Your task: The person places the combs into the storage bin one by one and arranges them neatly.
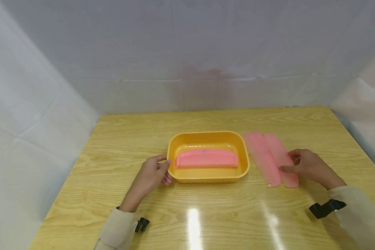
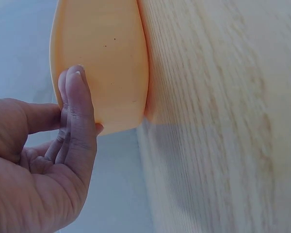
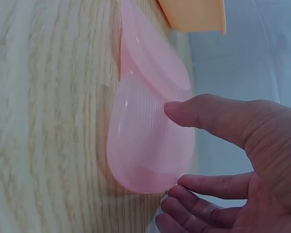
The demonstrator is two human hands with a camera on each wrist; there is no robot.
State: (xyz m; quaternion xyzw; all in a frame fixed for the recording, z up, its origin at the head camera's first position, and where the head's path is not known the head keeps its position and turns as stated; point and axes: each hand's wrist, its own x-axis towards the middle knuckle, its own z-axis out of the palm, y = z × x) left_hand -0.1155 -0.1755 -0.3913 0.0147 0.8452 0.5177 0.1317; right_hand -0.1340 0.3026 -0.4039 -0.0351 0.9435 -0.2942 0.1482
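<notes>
A yellow plastic basin [image 1: 206, 180] stands on the wooden table, with a pink comb [image 1: 206, 159] lying lengthwise inside it. My left hand [image 1: 151, 173] pinches the basin's left rim, thumb on the rim and fingers against the outer wall. To the right of the basin lie two more pink combs side by side: a left one [image 1: 262, 156] and a right one [image 1: 279, 158]. My right hand [image 1: 306, 166] is at the right comb, its thumb over the comb's face. In the right wrist view, the other fingertips [image 3: 186, 180] are right at that comb's edge.
The wooden table [image 1: 128, 135] has its back edge near a pale sheet [image 1: 143, 52] hung behind it. Similar sheeting hangs at both sides. Dark straps with devices show at both sleeves, the right one [image 1: 326, 208] low over the table.
</notes>
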